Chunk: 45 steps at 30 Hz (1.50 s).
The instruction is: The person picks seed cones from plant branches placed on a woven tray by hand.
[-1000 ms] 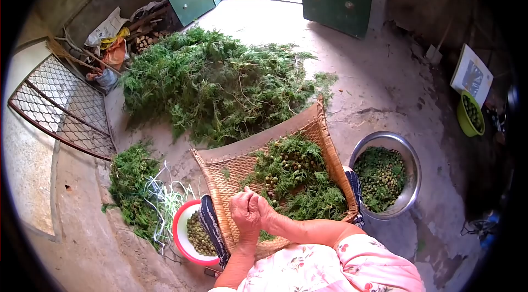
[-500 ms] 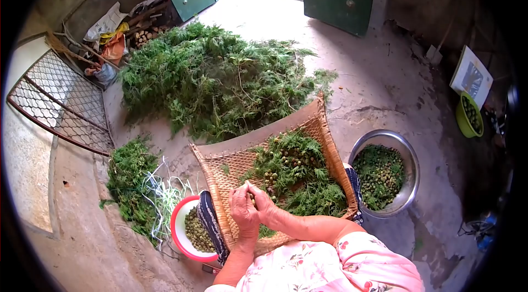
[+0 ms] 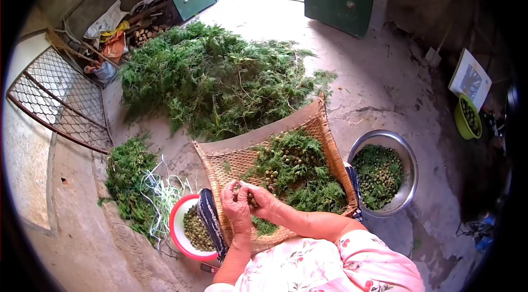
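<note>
Some small round cones lie in your right hand, which is curled around them, close beside your left hand. The left hand has its fingers bent and touching the right one; whether it pinches a cone, I cannot tell. Both hands are above the woven basket, where green sprigs with more cones lie just beyond your right hand.

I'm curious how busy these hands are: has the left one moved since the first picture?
Yes. The left hand has shifted slightly leftward, closer to the red-rimmed bowl on the floor.
</note>
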### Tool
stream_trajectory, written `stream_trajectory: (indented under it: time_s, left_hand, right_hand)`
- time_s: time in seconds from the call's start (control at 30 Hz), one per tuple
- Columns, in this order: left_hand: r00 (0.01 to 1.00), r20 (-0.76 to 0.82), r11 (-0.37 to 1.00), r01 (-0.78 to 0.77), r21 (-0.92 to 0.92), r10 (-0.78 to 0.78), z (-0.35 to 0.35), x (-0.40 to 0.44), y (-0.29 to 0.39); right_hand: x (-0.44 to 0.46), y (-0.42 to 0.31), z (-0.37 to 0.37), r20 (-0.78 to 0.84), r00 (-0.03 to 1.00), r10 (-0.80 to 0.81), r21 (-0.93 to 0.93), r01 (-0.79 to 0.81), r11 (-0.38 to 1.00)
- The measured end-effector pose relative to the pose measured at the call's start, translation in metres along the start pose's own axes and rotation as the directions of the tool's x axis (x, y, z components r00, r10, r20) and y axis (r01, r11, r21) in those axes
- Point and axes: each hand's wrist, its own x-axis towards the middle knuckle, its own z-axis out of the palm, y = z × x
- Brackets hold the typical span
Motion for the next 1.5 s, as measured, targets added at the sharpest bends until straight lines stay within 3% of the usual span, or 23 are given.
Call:
stream_trajectory:
  time_s: [0.07,0.1,0.33,0.4,0.43,0.47,0.6,0.73,0.9,1.0,1.07,1.13,1.2,1.3,1.4,1.5]
  left_hand:
    - [0.965,0.042,0.931,0.259,-0.256,-0.257,0.000,0.002,-0.007]
    - [0.953,0.067,0.898,0.300,-0.322,-0.294,-0.002,0.004,-0.009]
    - [0.921,0.157,0.788,0.388,-0.477,-0.358,-0.006,0.004,0.006]
    - [0.851,0.160,0.705,0.508,-0.495,-0.500,-0.010,0.006,0.019]
    - [0.940,0.044,0.857,0.326,-0.400,-0.337,-0.007,0.007,0.007]
    - [0.940,0.043,0.857,0.326,-0.400,-0.338,-0.008,0.007,0.001]
    - [0.944,0.046,0.876,0.320,-0.361,-0.326,-0.005,0.005,-0.007]
    - [0.934,0.100,0.810,0.347,-0.473,-0.342,0.000,0.004,-0.016]
    - [0.908,0.155,0.765,0.413,-0.495,-0.390,0.001,0.003,-0.019]
    - [0.909,0.154,0.752,0.408,-0.517,-0.387,0.002,0.002,-0.016]
    - [0.902,0.175,0.751,0.427,-0.504,-0.395,0.002,0.002,-0.013]
    - [0.894,0.194,0.750,0.446,-0.489,-0.405,0.001,0.002,-0.011]
    - [0.866,0.251,0.717,0.500,-0.486,-0.433,0.001,0.001,-0.009]
    - [0.865,0.258,0.729,0.502,-0.465,-0.430,0.002,-0.002,-0.007]
    - [0.830,0.305,0.680,0.558,-0.476,-0.467,0.004,-0.003,-0.002]
    - [0.824,0.335,0.699,0.565,-0.439,-0.456,0.007,-0.005,-0.002]
  right_hand:
    - [-0.005,-0.003,-0.002,0.002,1.000,0.009,-0.019,-0.009,1.000]
    - [-0.010,-0.004,0.001,0.025,1.000,0.016,-0.041,-0.015,0.999]
    - [-0.016,-0.009,0.001,0.019,0.998,0.054,-0.030,-0.053,0.998]
    - [-0.025,-0.018,0.003,0.013,0.998,0.054,-0.020,-0.054,0.998]
    - [-0.031,-0.023,0.007,0.006,0.998,0.057,-0.011,-0.057,0.998]
    - [-0.036,-0.029,0.012,-0.034,0.999,0.017,-0.009,-0.018,1.000]
    - [-0.065,-0.060,0.006,0.150,0.977,-0.151,0.004,0.152,0.988]
    - [-0.109,-0.093,-0.002,0.226,0.925,-0.306,0.158,0.275,0.948]
    - [-0.169,-0.125,-0.024,0.285,0.749,-0.598,0.293,0.526,0.799]
    - [-0.194,-0.144,-0.057,0.062,0.661,-0.748,0.326,0.695,0.641]
    - [-0.205,-0.156,-0.088,-0.157,0.605,-0.781,0.294,0.783,0.548]
    - [-0.209,-0.166,-0.142,-0.264,0.561,-0.784,0.276,0.823,0.496]
    - [-0.211,-0.169,-0.198,-0.397,0.528,-0.751,0.246,0.849,0.467]
    - [-0.212,-0.162,-0.259,-0.727,0.325,-0.604,0.069,0.911,0.407]
    - [-0.219,-0.142,-0.317,-0.770,0.203,-0.605,-0.081,0.909,0.409]
    - [-0.229,-0.120,-0.371,-0.764,0.304,-0.570,-0.077,0.834,0.547]
